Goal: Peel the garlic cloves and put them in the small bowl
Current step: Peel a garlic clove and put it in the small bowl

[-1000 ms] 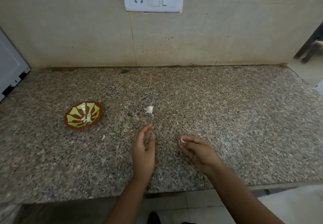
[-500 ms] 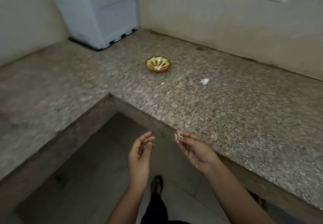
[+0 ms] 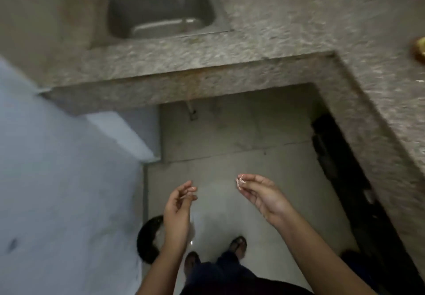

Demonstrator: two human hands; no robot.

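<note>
The right hand pinched a white, papery scrap of garlic skin at its fingertips over the grey floor, well apart from the small yellow, brown-rimmed bowl on the speckled granite table. The left hand hung loosely curled, seemingly empty. The scrap looked weightless, flimsy and clingy, best held by a light fingertip pinch.

A speckled L-shaped granite counter wraps the corner, with a steel sink sunk into it. At its right edge sits what looks like the small bowl, blurred. Below, the tiled floor carries a dark round object.
</note>
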